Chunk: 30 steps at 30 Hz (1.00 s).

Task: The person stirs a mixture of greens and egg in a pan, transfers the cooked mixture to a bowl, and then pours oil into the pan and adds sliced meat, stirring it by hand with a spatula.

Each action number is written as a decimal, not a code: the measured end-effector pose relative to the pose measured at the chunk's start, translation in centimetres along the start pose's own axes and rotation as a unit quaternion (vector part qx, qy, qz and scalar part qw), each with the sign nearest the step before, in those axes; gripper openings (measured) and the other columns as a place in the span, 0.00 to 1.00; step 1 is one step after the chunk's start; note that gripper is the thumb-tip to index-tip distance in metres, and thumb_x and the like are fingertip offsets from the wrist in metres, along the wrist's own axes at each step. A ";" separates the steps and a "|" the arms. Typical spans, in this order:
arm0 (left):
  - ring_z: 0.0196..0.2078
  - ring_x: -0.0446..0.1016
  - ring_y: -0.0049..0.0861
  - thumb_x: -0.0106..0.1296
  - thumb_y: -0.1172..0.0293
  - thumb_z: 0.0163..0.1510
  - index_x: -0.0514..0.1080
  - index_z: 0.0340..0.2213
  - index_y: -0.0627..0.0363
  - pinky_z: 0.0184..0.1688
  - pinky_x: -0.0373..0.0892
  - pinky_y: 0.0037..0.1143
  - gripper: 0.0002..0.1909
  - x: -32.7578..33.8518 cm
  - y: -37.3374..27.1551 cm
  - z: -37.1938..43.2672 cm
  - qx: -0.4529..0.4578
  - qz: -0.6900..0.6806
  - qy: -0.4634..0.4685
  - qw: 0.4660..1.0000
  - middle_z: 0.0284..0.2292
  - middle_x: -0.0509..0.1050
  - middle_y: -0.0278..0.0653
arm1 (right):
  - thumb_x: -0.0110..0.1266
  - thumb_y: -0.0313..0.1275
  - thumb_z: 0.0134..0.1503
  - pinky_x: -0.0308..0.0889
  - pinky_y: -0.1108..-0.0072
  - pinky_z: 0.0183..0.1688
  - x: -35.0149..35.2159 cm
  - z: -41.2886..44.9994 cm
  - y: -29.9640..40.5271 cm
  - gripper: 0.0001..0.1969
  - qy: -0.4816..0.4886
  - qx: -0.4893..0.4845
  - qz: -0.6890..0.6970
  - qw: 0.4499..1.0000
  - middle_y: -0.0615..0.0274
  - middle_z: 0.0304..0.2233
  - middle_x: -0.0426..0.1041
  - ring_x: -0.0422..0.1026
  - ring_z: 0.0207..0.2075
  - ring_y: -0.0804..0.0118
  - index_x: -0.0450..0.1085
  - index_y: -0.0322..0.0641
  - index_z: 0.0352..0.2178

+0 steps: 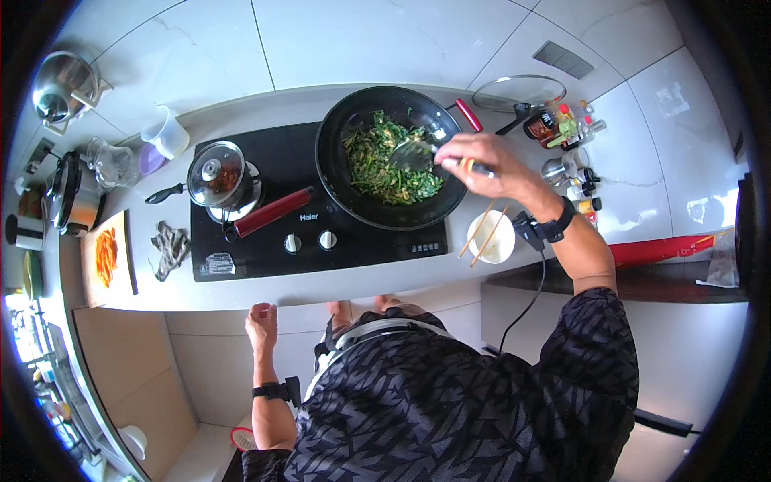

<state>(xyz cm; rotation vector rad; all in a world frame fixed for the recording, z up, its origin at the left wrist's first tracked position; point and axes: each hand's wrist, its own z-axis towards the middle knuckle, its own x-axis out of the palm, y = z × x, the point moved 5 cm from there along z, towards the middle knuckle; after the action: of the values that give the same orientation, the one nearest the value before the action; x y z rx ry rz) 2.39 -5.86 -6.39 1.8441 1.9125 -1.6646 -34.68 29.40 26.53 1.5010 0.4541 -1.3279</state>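
My right hand [476, 164] grips the handle of a spatula [412, 155], whose blade rests in chopped green vegetables [385, 178] mixed with pale bits. They lie in a large black wok [332, 193] on the right side of the cooktop [265, 260]. The wok's long red handle [274, 212] points to the left, across the cooktop. Below the counter's front edge hangs my left hand [261, 325], its fingers loosely curled, with nothing visible in them.
A small glass-lidded pot [218, 178] stands on the left burner. Left of the cooktop are a crumpled grey cloth [170, 248] and a board [123, 265] with orange strips. Chopsticks cross a white bowl [495, 244] at right. Bottles [563, 126] and a glass lid [512, 90] stand behind.
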 end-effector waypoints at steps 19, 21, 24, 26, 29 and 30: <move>0.29 0.77 0.36 0.55 0.65 0.51 0.75 0.33 0.64 0.34 0.73 0.31 0.13 -0.5 -0.4 -0.4 0.000 -0.020 -0.009 1.000 0.27 0.78 0.49 | 0.52 0.23 0.51 0.68 0.72 0.29 2.1 1.1 -2.7 0.06 0.021 -0.020 -0.054 0.998 0.62 0.27 0.70 0.72 0.28 0.61 0.70 0.41 0.33; 0.29 0.77 0.35 0.55 0.65 0.50 0.75 0.33 0.64 0.34 0.73 0.31 0.13 -0.3 -0.3 -0.6 -0.003 -0.013 -0.008 1.000 0.27 0.78 0.49 | 0.52 0.28 0.53 0.67 0.72 0.28 1.3 2.1 -3.1 0.06 -0.047 -0.045 -0.077 0.995 0.61 0.26 0.70 0.72 0.27 0.61 0.69 0.41 0.33; 0.29 0.77 0.35 0.55 0.65 0.50 0.75 0.33 0.64 0.34 0.73 0.30 0.13 -0.1 -0.9 -0.4 -0.001 -0.017 0.000 1.000 0.27 0.78 0.49 | 0.51 0.30 0.53 0.68 0.71 0.28 3.1 2.8 -5.0 0.07 -0.074 -0.021 -0.098 0.992 0.60 0.27 0.70 0.72 0.27 0.60 0.68 0.41 0.35; 0.28 0.77 0.36 0.55 0.65 0.50 0.75 0.32 0.64 0.34 0.73 0.30 0.13 -0.1 -1.0 -0.2 -0.001 -0.028 0.002 1.000 0.26 0.78 0.49 | 0.53 0.23 0.51 0.67 0.69 0.29 4.1 3.0 -5.6 0.11 -0.095 0.018 -0.095 0.991 0.57 0.29 0.69 0.72 0.29 0.54 0.68 0.43 0.37; 0.28 0.77 0.37 0.55 0.64 0.50 0.75 0.32 0.64 0.34 0.73 0.30 0.14 -0.3 -1.0 -0.1 0.016 -0.027 -0.013 0.999 0.26 0.78 0.49 | 0.52 0.23 0.49 0.67 0.67 0.29 5.9 3.3 -5.9 0.14 -0.085 0.029 -0.129 0.988 0.57 0.29 0.69 0.72 0.28 0.53 0.67 0.43 0.39; 0.29 0.77 0.37 0.55 0.64 0.50 0.75 0.32 0.64 0.35 0.73 0.31 0.14 -0.4 -1.0 -0.2 0.018 -0.020 -0.016 1.000 0.27 0.78 0.49 | 0.52 0.22 0.47 0.67 0.68 0.28 6.4 3.2 -5.4 0.14 -0.083 0.029 -0.118 0.989 0.58 0.29 0.68 0.72 0.28 0.54 0.66 0.43 0.39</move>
<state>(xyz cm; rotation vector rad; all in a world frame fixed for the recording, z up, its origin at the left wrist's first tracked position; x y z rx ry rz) 1.94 -5.78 -5.45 1.7917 1.9321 -1.7395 -38.62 26.65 18.92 1.4010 0.5003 -1.6490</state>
